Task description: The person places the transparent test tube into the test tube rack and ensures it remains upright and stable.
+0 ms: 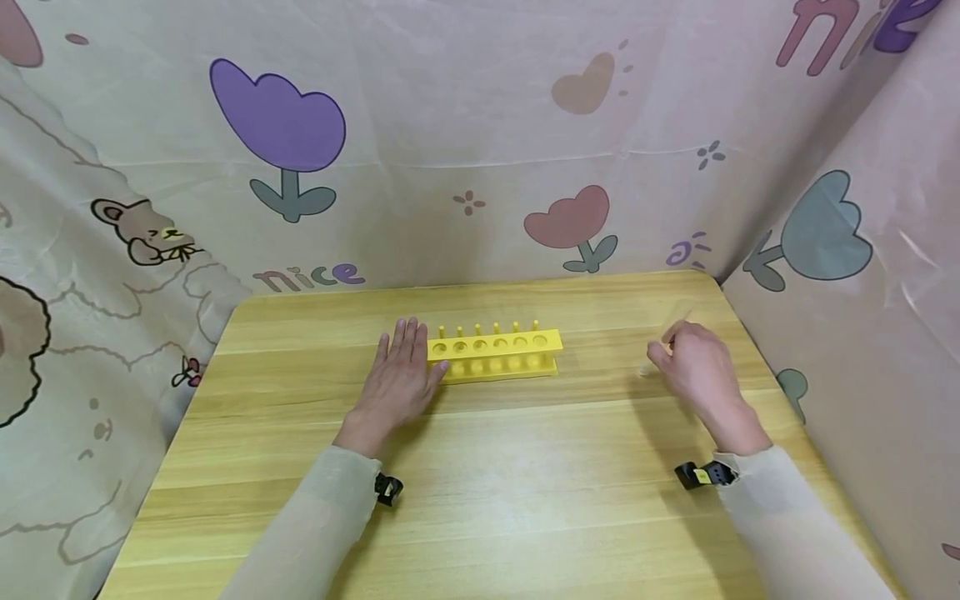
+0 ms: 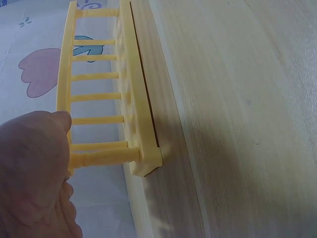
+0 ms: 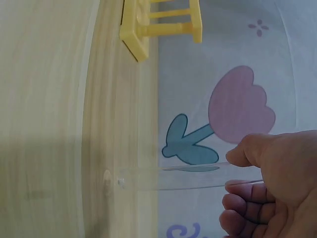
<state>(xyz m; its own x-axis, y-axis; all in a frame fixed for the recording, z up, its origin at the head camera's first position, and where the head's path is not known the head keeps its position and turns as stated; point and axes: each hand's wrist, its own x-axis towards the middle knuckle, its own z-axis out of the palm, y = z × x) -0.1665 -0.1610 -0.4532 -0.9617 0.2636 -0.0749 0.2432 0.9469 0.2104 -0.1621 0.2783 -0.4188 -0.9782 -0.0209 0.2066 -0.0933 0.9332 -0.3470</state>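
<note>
A yellow test tube rack (image 1: 495,342) stands on the wooden table, with a row of round holes in its top plate and thin pegs along its back. My left hand (image 1: 397,375) rests against the rack's left end, fingers straight and pointing away from me. In the left wrist view its thumb (image 2: 62,119) touches the upper plate's edge. Right of the rack, my right hand (image 1: 697,367) pinches a clear test tube (image 3: 173,178) between thumb and fingers near its upper end. The tube's rounded lower end points down, close over the table. The rack's holes hold no tubes.
The wooden table (image 1: 480,500) runs back to a printed curtain (image 1: 420,125) with flowers. More curtain hangs along the left and right sides. Each wrist carries a small black camera (image 1: 387,490) on a strap.
</note>
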